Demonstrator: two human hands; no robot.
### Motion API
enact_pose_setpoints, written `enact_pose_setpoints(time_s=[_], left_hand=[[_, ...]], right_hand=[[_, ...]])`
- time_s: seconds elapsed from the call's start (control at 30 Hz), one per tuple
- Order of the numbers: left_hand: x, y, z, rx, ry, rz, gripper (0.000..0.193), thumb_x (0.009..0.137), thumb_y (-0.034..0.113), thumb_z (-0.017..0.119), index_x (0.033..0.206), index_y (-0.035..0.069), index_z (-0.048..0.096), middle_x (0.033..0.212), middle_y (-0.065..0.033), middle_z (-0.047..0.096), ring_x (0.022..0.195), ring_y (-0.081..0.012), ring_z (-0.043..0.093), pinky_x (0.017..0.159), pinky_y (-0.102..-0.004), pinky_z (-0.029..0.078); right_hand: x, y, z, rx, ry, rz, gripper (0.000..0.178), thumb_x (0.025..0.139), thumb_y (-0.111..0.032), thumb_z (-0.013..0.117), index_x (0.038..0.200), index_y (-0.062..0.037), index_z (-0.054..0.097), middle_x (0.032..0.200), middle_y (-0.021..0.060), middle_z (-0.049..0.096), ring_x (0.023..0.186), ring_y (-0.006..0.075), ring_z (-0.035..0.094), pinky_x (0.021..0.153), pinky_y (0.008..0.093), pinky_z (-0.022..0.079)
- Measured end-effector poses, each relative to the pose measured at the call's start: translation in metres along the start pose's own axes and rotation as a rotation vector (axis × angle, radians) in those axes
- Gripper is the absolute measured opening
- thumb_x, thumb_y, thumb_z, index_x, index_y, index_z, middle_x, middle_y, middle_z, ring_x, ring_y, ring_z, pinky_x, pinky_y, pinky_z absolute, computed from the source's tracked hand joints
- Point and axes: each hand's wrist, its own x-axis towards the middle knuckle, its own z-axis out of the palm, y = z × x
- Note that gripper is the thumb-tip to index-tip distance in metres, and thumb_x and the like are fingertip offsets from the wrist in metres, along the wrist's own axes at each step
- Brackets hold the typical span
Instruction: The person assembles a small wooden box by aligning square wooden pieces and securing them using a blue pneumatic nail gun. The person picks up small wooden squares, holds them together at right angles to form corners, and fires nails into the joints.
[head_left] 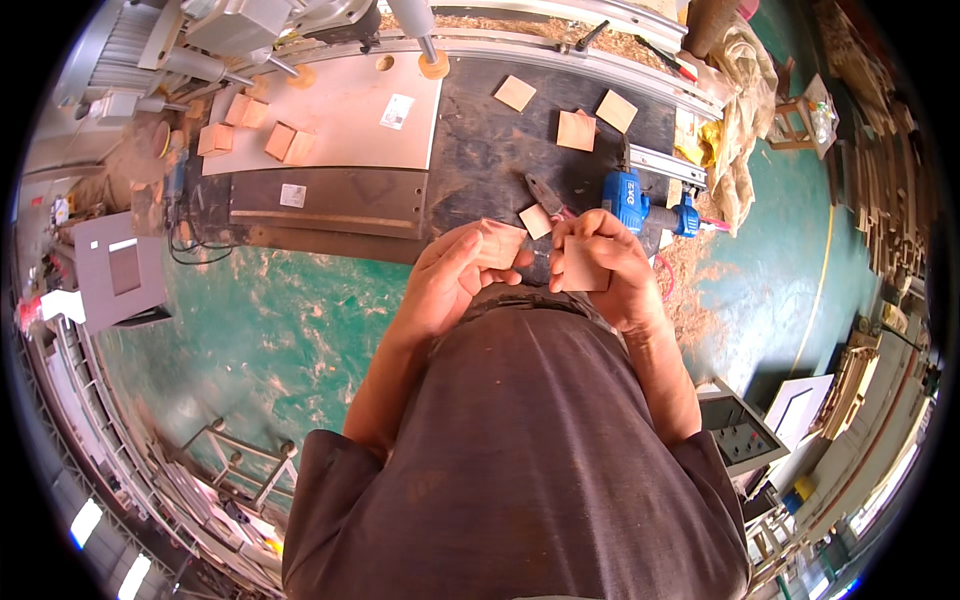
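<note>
My left hand is closed on a small pale wooden block, with the thumb along its upper side. My right hand grips a thin square wooden piece between thumb and fingers. The two pieces are held a short gap apart, just above the near edge of the dark workbench. Between and beyond my hands, another small wooden square lies by a pair of pliers. A blue power tool, whose exact kind I cannot make out, rests beyond my right hand.
Loose wooden squares lie at the back of the bench. Several box-like wooden blocks stand on a pale board at the left, under machine parts. A metal rail runs along the back. Sawdust covers floor at right.
</note>
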Motion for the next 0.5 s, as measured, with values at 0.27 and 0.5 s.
enact_pose_setpoints(time_s=[0.27,0.5], left_hand=[[-0.002,0.002,0.006,0.408,-0.023,-0.001,0.045,0.113,0.038,0.048,0.123,-0.003,0.063,0.106,-0.0112,0.072,0.097,-0.0177,0.072,0.075,-0.0297,0.055],[-0.011,-0.02,-0.004,0.11,0.05,-0.06,0.042,0.113,0.037,0.047,0.118,-0.001,0.063,0.098,-0.0118,0.071,0.087,-0.0196,0.072,0.069,-0.0304,0.054]], right_hand=[[0.027,0.018,0.028,-1.198,0.019,-0.305,0.022,0.1,-0.016,0.073,0.101,0.0063,0.07,0.098,0.0079,0.066,0.073,0.0179,0.071,0.067,0.031,0.056],[0.001,0.003,0.04,-0.764,-0.069,0.161,0.032,0.101,-0.01,0.066,0.129,0.0059,0.061,0.107,0.0127,0.069,0.097,0.0174,0.067,0.086,0.032,0.054]])
